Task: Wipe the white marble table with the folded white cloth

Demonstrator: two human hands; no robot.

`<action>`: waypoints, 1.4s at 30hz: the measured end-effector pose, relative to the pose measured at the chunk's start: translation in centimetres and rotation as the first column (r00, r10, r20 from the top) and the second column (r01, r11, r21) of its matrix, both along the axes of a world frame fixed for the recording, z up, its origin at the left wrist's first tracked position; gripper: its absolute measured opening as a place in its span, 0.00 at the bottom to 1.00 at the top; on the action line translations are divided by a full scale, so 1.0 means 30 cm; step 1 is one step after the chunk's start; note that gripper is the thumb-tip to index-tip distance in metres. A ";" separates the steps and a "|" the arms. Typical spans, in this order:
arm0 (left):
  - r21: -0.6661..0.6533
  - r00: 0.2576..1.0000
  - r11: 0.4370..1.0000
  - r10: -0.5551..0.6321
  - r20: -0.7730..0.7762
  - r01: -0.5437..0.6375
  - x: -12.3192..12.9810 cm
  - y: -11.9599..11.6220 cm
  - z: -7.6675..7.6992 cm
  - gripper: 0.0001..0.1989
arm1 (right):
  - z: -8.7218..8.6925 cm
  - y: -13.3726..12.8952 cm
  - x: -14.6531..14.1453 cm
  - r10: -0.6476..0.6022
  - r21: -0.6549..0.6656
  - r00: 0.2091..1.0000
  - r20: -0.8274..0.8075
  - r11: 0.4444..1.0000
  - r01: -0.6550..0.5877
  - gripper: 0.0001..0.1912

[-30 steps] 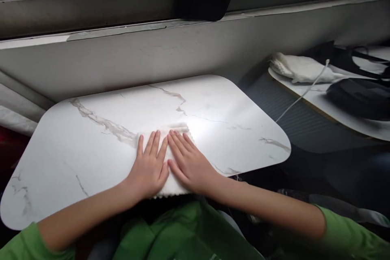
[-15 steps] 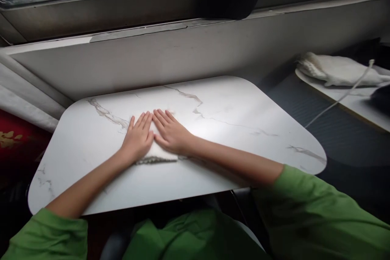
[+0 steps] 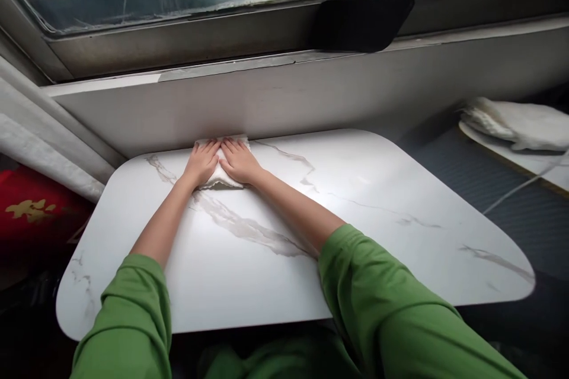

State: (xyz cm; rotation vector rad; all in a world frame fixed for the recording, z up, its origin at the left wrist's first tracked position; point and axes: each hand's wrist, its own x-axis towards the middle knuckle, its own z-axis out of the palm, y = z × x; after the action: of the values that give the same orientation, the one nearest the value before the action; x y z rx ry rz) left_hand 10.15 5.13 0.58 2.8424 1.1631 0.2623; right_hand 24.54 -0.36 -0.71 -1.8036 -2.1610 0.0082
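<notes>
Wiping appears in hand: the left hand (image 3: 202, 164) and right hand (image 3: 240, 162) lie flat, fingers extended and gripping nothing, on a white cloth (image 3: 221, 178) at the far edge of the table (image 3: 249, 290). Pressure is hard to judge; another stroke would call for level palms.

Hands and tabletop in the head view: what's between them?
A white cloth. In the head view, the left hand and right hand lie palm-down on it, side by side, and it rests on the marbled tabletop.

rightward: open over tabletop (image 3: 377, 177); ahead: wall (image 3: 311, 95) blocks; far-left: curtain (image 3: 48, 157)
</notes>
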 end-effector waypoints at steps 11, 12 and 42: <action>0.055 0.986 0.987 -0.143 -0.085 0.148 -0.267 -0.664 0.007 0.28 | 0.009 -0.651 -0.174 0.177 -0.021 0.982 -0.070 0.984 -0.179 0.33; 0.067 0.985 0.985 -0.153 -0.079 0.158 -0.291 -0.729 0.010 0.28 | 0.009 -0.713 -0.190 0.204 -0.010 0.976 -0.074 0.979 -0.205 0.33; 0.014 0.982 0.986 0.166 -0.092 -0.165 -0.375 -0.008 0.016 0.26 | -0.021 0.104 -0.361 0.157 -0.005 0.985 -0.070 0.988 -0.157 0.33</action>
State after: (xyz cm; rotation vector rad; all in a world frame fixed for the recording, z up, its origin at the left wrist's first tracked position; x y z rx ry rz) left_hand -1.09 4.88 1.06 2.7928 1.4220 0.1426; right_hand 13.72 2.77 -1.36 -1.6091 -2.2516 0.1167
